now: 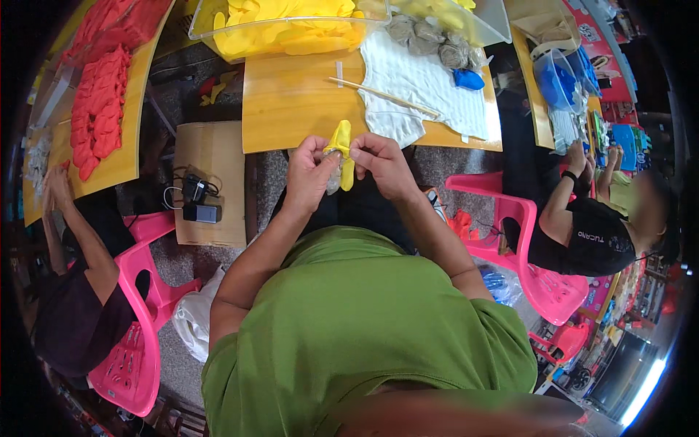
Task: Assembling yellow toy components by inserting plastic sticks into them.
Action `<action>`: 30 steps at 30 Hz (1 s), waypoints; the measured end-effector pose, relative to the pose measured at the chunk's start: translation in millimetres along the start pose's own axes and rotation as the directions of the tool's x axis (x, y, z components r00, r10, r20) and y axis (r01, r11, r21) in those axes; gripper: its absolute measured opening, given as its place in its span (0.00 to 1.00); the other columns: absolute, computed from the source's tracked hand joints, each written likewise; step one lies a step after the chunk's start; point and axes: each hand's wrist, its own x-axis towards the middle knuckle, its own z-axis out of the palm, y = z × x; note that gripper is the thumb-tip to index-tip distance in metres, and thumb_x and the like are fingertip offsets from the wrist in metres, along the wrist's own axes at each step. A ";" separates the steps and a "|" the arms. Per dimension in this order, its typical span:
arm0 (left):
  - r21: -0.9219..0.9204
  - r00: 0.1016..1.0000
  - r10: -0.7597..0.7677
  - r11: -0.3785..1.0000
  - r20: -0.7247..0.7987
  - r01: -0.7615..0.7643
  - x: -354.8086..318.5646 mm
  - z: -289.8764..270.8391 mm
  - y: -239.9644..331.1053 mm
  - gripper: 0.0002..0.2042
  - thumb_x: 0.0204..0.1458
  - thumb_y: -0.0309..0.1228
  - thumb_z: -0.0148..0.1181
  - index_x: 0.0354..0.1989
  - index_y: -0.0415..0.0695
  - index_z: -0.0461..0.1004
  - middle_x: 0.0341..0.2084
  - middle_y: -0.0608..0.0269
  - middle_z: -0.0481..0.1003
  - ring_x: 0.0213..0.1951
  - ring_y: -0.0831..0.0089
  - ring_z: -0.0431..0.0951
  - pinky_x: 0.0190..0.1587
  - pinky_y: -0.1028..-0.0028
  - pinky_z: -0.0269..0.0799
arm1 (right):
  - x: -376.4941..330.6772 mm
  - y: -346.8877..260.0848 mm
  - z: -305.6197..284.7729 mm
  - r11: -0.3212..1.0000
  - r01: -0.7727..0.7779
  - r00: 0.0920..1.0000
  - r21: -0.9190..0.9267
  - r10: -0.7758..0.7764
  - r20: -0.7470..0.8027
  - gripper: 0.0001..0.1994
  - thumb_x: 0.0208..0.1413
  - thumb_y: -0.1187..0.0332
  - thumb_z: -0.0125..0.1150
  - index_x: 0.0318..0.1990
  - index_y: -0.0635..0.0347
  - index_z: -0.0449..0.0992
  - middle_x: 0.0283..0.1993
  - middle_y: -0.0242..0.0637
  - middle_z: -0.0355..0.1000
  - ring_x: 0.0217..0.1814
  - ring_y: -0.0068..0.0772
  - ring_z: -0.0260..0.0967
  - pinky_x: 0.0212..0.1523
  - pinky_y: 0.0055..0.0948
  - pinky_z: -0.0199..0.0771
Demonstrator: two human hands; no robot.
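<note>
Speckled grey floor (175, 375) shows around a wooden worktable with a yellow-brown top (291, 95). Just off its near edge, the person's left hand (309, 173) and right hand (384, 166) sit close together, thumbs and fingers pinching a small, limp, bright-yellow piece (339, 137) from either side. Something pale and translucent (333, 181) hangs below the left fingers, though I can't quite make out what. Beyond, on the table, lie a white ribbed cloth (393, 64), a slim wooden stick (393, 96) partly across it, and a shiny blue bundle (467, 79). Farther left, a co-worker in dark clothes (76, 313) sits on a pink plastic chair (138, 364), hands near soft red pieces (98, 109).
</note>
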 end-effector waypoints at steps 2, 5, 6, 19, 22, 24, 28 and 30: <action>-0.025 0.999 -0.015 1.000 -0.034 0.014 0.9 -1.7 -9.3 0.04 0.52 0.24 0.55 0.32 0.39 0.67 0.24 0.67 0.72 0.23 0.85 0.69 0.26 0.83 0.66 | 2.1 2.6 1.3 0.999 0.011 1.000 0.034 -0.010 -0.024 0.02 0.51 0.76 0.55 0.30 0.63 0.69 0.23 0.25 0.65 0.22 0.14 0.59 0.23 0.16 0.60; -0.051 0.993 -0.059 0.997 -0.104 0.054 -0.3 0.3 -14.9 0.04 0.53 0.26 0.55 0.31 0.40 0.67 0.22 0.67 0.72 0.22 0.84 0.69 0.24 0.83 0.66 | 2.3 13.2 9.2 0.720 0.308 0.839 -0.622 -0.514 -0.178 0.05 0.44 0.75 0.61 0.28 0.60 0.71 0.25 0.35 0.67 0.21 0.28 0.65 0.23 0.25 0.66; -0.055 0.986 -0.084 0.996 -0.143 0.077 -1.0 0.4 -16.0 0.05 0.53 0.26 0.55 0.30 0.40 0.67 0.21 0.67 0.72 0.21 0.84 0.69 0.23 0.83 0.65 | -0.8 10.1 11.6 0.720 0.307 0.840 -0.622 -0.512 -0.178 0.05 0.44 0.75 0.61 0.28 0.60 0.71 0.25 0.35 0.67 0.21 0.28 0.65 0.23 0.25 0.66; 0.012 0.990 -0.029 0.999 -0.137 0.031 -1.8 4.9 -13.1 0.03 0.52 0.23 0.55 0.29 0.39 0.67 0.20 0.68 0.71 0.21 0.87 0.67 0.23 0.85 0.62 | -5.0 -1.0 19.5 0.216 0.406 0.685 -0.888 -0.715 0.140 0.04 0.40 0.73 0.60 0.26 0.58 0.71 0.26 0.37 0.63 0.26 0.40 0.66 0.22 0.35 0.66; -0.059 0.994 -0.036 0.998 -0.099 0.031 -4.6 6.7 -10.5 0.03 0.52 0.22 0.54 0.30 0.39 0.67 0.20 0.68 0.71 0.21 0.87 0.67 0.23 0.85 0.63 | -6.5 -1.7 17.0 0.358 0.355 0.759 -0.864 -0.650 0.043 0.04 0.41 0.77 0.60 0.26 0.61 0.71 0.25 0.39 0.64 0.26 0.40 0.67 0.25 0.34 0.67; 0.010 0.995 -0.014 1.000 -0.101 0.015 -5.4 5.4 -14.3 0.03 0.51 0.21 0.54 0.30 0.39 0.66 0.20 0.68 0.71 0.21 0.87 0.67 0.23 0.85 0.62 | -9.0 -4.9 14.9 0.523 0.341 0.839 -0.781 -0.544 0.002 0.04 0.43 0.76 0.58 0.26 0.61 0.69 0.25 0.40 0.63 0.26 0.42 0.66 0.25 0.34 0.66; 0.150 0.987 -0.010 0.988 -0.158 0.034 -2.8 -0.8 -16.4 0.03 0.51 0.20 0.54 0.29 0.39 0.66 0.20 0.69 0.71 0.21 0.86 0.67 0.23 0.84 0.62 | -17.7 -8.6 25.0 0.454 0.435 0.812 -0.778 -0.571 0.120 0.04 0.44 0.76 0.58 0.26 0.61 0.68 0.26 0.41 0.63 0.26 0.42 0.66 0.25 0.33 0.66; 0.194 0.983 0.016 0.981 -0.185 0.020 -1.0 -2.7 -19.1 0.01 0.51 0.20 0.52 0.31 0.39 0.67 0.22 0.68 0.71 0.23 0.84 0.69 0.25 0.83 0.64 | -19.5 -12.4 27.6 0.458 0.421 0.844 -0.783 -0.515 0.152 0.04 0.44 0.76 0.57 0.27 0.62 0.68 0.27 0.41 0.63 0.27 0.43 0.66 0.25 0.34 0.66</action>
